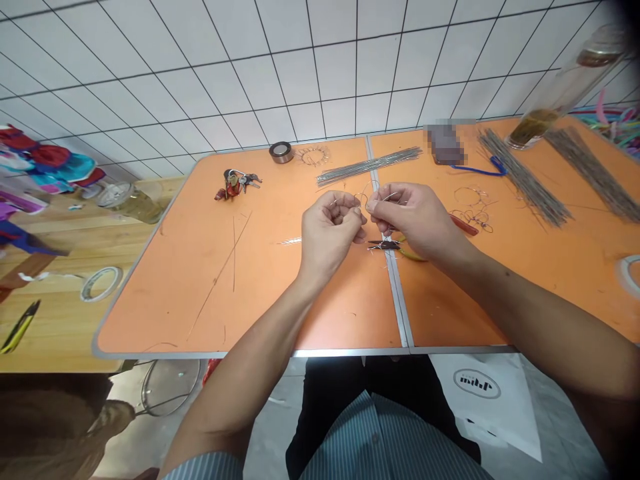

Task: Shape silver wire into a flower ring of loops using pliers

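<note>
Near the yellow-handled pliers (386,245), left hand (331,223) and right hand (411,210) pinch thin metal wire (362,195), each grip closed; it seems light, springy, kinkable; best held near its ends.

1. Right hand (413,210) hides part of the pliers (385,245) and the red handle (465,225).
2. Held wire (366,197) is too fine to trace.
3. Pixelation blurs the dark device (447,145).
4. Right edge cuts off the white roll (623,275).
</note>
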### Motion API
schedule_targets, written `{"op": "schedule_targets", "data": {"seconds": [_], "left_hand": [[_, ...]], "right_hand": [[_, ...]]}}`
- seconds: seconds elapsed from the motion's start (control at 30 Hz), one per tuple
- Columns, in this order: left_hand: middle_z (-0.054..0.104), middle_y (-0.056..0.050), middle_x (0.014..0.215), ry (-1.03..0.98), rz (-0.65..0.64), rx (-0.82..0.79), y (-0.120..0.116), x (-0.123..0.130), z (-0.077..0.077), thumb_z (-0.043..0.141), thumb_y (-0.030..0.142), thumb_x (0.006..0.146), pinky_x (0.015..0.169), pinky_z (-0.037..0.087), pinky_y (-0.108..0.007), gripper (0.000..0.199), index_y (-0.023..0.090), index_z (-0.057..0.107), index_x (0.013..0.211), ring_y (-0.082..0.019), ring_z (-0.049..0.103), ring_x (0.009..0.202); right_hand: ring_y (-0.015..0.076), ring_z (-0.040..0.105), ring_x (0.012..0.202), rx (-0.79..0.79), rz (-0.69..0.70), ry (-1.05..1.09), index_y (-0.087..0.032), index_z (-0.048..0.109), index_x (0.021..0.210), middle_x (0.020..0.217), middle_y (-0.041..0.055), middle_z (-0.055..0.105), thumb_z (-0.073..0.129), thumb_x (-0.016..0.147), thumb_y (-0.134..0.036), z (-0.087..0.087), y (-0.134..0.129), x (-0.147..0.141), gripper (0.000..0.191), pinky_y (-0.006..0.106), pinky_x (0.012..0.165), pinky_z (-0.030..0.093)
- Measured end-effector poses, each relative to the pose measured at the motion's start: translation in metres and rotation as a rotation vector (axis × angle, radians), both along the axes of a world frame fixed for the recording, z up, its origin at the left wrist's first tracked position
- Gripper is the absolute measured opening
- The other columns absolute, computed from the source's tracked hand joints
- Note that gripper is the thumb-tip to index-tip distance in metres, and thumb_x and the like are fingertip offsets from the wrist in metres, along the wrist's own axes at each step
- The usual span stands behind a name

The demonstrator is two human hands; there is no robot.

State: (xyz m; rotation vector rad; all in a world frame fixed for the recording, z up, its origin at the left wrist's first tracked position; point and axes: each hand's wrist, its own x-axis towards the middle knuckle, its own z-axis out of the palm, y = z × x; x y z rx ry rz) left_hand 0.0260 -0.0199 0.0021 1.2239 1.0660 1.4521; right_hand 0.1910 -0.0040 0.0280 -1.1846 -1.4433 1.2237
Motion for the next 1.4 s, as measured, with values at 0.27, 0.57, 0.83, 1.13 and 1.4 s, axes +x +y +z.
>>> {"op": "schedule_targets", "data": {"seconds": [0.27, 0.57, 0.83, 1.13, 1.4], "left_hand": [[0.075, 0.002, 0.077, 0.06, 0.037, 0.015, -0.0004, -0.0009, -0.0031, 0.072, 0.016, 0.084, 0.052, 0.061, -0.024, 0.011, 0.021, 0.068, 0.092, -0.011, 0.068, 0.054], [0.071, 0.004, 0.075, 0.128, 0.08, 0.071, -0.0004, 0.0, -0.0067, 0.071, 0.017, 0.085, 0.048, 0.058, -0.023, 0.006, 0.022, 0.068, 0.089, -0.01, 0.065, 0.051], [0.071, 0.004, 0.074, 0.102, 0.097, 0.05, -0.0009, 0.0013, -0.0075, 0.074, 0.018, 0.086, 0.045, 0.056, -0.024, 0.007, 0.021, 0.068, 0.088, -0.01, 0.064, 0.048], [0.069, 0.004, 0.071, 0.08, 0.1, 0.013, -0.0015, 0.0028, -0.0028, 0.074, 0.017, 0.087, 0.042, 0.053, -0.024, 0.01, 0.021, 0.066, 0.083, -0.01, 0.061, 0.045], [0.08, -0.002, 0.083, -0.015, -0.012, -0.073, 0.0005, -0.0049, 0.0007, 0.08, 0.035, 0.094, 0.054, 0.059, -0.023, 0.018, 0.021, 0.069, 0.093, -0.011, 0.069, 0.057]], "right_hand": [[0.0122, 0.056, 0.062, -0.044, -0.007, 0.024, -0.021, 0.074, 0.077, 0.068, 0.0005, 0.065, 0.082, 0.085, -0.018, -0.0004, -0.0003, -0.0021, 0.011, 0.027, 0.059, 0.047], [0.0126, 0.056, 0.065, -0.062, 0.017, 0.041, -0.021, 0.074, 0.081, 0.07, 0.0007, 0.066, 0.086, 0.085, -0.023, -0.0038, -0.0001, 0.0004, 0.013, 0.026, 0.059, 0.047], [0.0117, 0.055, 0.064, -0.058, 0.004, 0.045, -0.021, 0.072, 0.079, 0.071, 0.0003, 0.064, 0.079, 0.086, -0.019, -0.0001, -0.0052, -0.0029, 0.011, 0.025, 0.059, 0.045], [0.0119, 0.056, 0.065, -0.058, -0.012, 0.044, -0.021, 0.072, 0.08, 0.073, 0.0, 0.065, 0.077, 0.086, -0.02, -0.0058, -0.0054, -0.0046, 0.008, 0.025, 0.061, 0.047], [0.0128, 0.056, 0.066, -0.078, -0.002, 0.091, -0.022, 0.072, 0.08, 0.072, 0.001, 0.066, 0.087, 0.086, -0.029, -0.0069, 0.0023, -0.0021, 0.018, 0.026, 0.059, 0.047]]}}
